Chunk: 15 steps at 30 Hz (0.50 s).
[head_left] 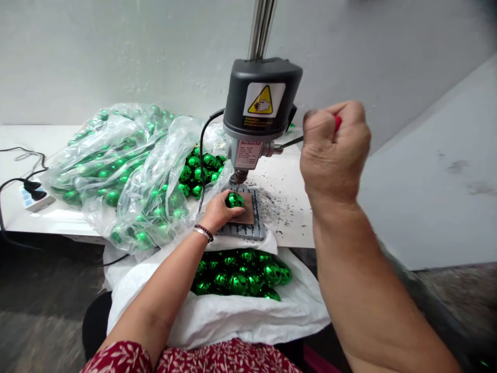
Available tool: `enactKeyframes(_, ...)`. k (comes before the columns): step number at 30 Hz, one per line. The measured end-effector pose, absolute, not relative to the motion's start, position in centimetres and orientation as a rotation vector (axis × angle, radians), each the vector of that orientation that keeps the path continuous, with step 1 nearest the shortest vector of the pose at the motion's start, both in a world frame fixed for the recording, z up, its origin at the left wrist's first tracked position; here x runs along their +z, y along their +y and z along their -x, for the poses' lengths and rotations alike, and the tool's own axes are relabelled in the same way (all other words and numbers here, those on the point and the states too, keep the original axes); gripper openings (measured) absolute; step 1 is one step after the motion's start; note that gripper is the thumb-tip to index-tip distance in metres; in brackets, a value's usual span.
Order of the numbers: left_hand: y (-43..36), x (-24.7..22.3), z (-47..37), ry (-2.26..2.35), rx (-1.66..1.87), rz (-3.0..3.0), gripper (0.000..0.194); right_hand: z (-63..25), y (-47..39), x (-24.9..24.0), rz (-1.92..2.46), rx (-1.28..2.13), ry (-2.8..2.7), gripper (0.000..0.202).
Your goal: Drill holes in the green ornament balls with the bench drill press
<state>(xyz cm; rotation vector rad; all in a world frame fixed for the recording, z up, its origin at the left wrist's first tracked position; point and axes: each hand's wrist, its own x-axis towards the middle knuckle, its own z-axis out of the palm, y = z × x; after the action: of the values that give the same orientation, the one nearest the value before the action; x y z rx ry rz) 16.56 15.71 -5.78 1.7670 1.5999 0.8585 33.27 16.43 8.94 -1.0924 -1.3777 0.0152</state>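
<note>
A small bench drill [264, 98] with a warning label stands on the table. Under its bit, my left hand [222, 211] grips a shiny green ball [235, 200] between thumb and fingers, over a brown board [245, 215] on the grey ribbed drill base [259, 230]. The bit's tip is at or just above the top of the ball; contact is hard to tell. My right hand [336, 147] is closed round the red-knobbed end of the drill's lever [292, 142], to the right of the drill head.
Clear plastic bags of green balls [120, 166] cover the left of the white table [289, 176]. A white cloth or bag [155, 290] with several green balls [237, 283] lies at my lap. Dark shavings surround the base. A power strip [37, 199] and cables lie far left.
</note>
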Motion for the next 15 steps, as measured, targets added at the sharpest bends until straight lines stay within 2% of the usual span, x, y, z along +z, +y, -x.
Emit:
enactKeyframes(4,14.1,-5.2,-15.8,1.561,0.915,-1.83,0.046,-33.0,17.0,11.1,1.245,0.054,-1.317,0.02)
enactKeyframes(11,9.2,-3.6,-11.6,1.342,0.856,-2.015,0.068,-33.4,18.2,9.5,1.125,-0.008,-1.315,0.022)
enactKeyframes(13,8.8,-2.9,-10.2,1.432,0.878,-1.986,0.06,-33.5,18.5,9.3,1.131,-0.017,-1.298,0.022)
enactKeyframes(15,9.9,-2.3,-9.0,1.668,0.969,-1.918,0.041,-33.4,18.5,9.4,1.134,-0.027,-1.29,0.02)
